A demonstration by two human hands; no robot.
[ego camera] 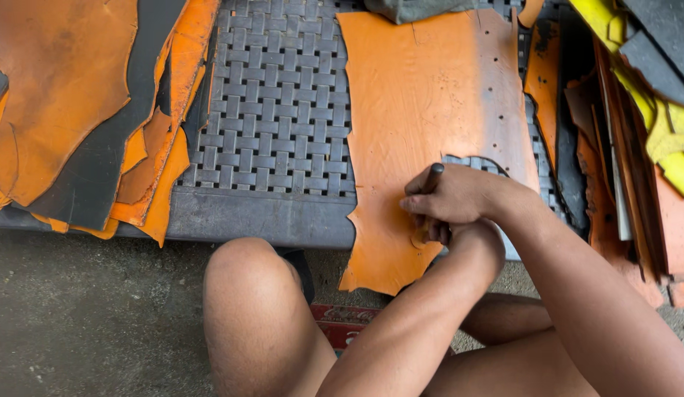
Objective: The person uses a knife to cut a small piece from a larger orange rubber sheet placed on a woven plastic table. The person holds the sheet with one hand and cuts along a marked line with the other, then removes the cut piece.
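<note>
Head view, looking down: an orange leather sheet (423, 117) lies flat on a dark woven mat (279, 110), its long axis running away from the person, its near end hanging over the bench edge. Both hands meet on its lower right part: the right hand (448, 195) is closed in a fist around a dark upright tool handle (434, 175), nearest the sheet. The left hand (437, 231) sits tucked under it, its fingers mostly hidden, so their state is unclear. More leather pieces (77, 103) are piled to the left.
</note>
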